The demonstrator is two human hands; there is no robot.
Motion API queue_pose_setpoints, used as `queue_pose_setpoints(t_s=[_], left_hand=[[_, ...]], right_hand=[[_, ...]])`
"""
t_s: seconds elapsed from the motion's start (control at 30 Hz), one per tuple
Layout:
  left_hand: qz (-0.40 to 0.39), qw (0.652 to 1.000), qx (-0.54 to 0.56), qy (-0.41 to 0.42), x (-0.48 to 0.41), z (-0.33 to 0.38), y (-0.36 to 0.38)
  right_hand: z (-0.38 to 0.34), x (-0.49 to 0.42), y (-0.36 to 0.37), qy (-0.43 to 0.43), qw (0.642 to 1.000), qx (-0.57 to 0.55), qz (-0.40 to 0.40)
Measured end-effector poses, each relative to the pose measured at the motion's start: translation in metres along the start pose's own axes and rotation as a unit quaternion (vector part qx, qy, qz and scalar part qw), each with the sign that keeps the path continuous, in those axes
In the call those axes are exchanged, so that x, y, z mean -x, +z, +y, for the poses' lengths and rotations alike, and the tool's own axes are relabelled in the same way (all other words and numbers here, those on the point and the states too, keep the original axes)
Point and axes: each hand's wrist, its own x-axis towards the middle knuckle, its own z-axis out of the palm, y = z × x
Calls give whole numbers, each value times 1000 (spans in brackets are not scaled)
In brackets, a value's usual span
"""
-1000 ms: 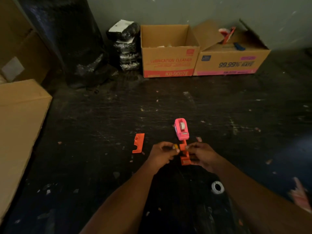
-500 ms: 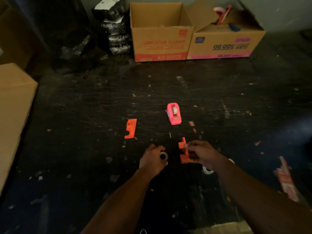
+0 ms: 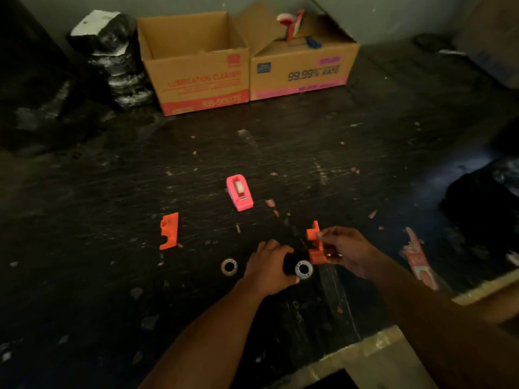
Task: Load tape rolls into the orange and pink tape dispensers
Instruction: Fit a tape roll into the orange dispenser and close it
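My right hand (image 3: 346, 251) grips one half of the orange tape dispenser (image 3: 315, 244), held upright just above the dark floor. My left hand (image 3: 268, 266) is closed on a clear tape roll (image 3: 304, 269) right beside that half. A second clear tape roll (image 3: 229, 267) lies on the floor to the left of my left hand. The other orange dispenser half (image 3: 169, 231) lies flat further left. The pink tape dispenser (image 3: 239, 192) stands beyond my hands with a white roll inside it.
Two open cardboard boxes (image 3: 196, 66) (image 3: 303, 63) stand against the back wall, with black wrapped bundles (image 3: 109, 57) to their left. A red-and-white wrapper (image 3: 418, 259) lies at right. A cardboard edge (image 3: 379, 355) shows at the bottom right. Paper scraps litter the floor.
My hands came apart from the orange piece; the left hand dropped lower and now holds a roll near it. A second roll lies on the floor. The view tilted down.
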Motion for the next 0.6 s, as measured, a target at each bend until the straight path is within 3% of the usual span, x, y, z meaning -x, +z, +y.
queue_pose_setpoints(t_s=[0.13, 0.33, 0.47, 0.6], left_hand=[[-36, 998, -38, 16, -13, 23, 19], [-23, 999, -48, 1, -21, 32, 25], [4, 984, 161, -78, -23, 29, 3], [61, 946, 305, -87, -19, 12, -33]], right_hand=[[21, 4, -19, 18, 1000, -20, 7], [33, 6, -30, 31, 999, -27, 9], [17, 7, -22, 17, 999, -28, -5], [-10, 5, 10, -13, 999, -16, -33]])
